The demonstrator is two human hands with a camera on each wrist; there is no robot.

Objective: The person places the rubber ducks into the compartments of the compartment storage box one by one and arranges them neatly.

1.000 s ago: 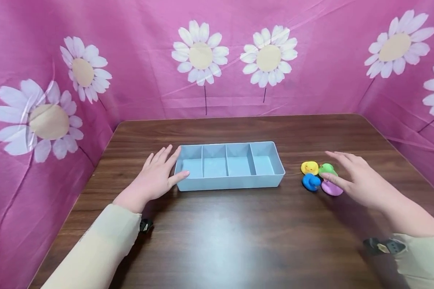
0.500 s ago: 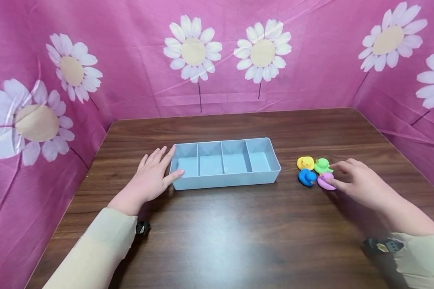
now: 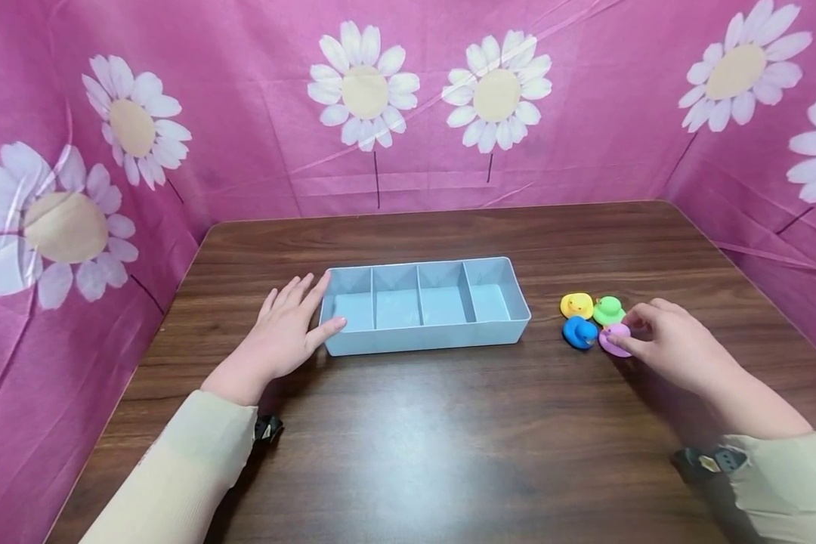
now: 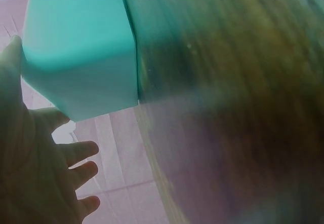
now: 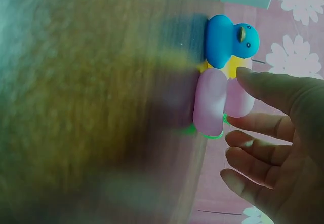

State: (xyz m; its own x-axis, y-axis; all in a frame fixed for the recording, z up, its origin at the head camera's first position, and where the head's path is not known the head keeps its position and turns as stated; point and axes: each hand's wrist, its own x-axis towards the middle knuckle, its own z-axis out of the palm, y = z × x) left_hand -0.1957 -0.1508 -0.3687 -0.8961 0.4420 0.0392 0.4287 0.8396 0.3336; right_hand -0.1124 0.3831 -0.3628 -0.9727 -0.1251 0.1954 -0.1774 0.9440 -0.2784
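Observation:
My left hand (image 3: 279, 332) lies against the left end of a light blue tray (image 3: 428, 338) with several compartments. Its fingers are spread; the index finger and thumb touch the rim, as the left wrist view also shows at the tray's end wall (image 4: 96, 87). On the right, my right hand (image 3: 680, 344) pinches the head of a purple rubber duck (image 3: 614, 341) between thumb and index finger. That duck (image 5: 210, 102) still rests on the table. Close around it sit a blue duck (image 3: 579, 332), a yellow duck (image 3: 576, 306) and a green duck (image 3: 609, 310).
The brown wood-grain table (image 3: 408, 431) has a far edge with rounded corners. Pink cloth (image 3: 258, 98) printed with white daisies hangs behind and along both sides. Dark bands sit at both wrists, beside pale sleeves (image 3: 177, 468).
My right hand has come down to the ducks, and its thumb and index finger have closed in on the purple one. The left hand stays at the tray. The head view has shifted slightly.

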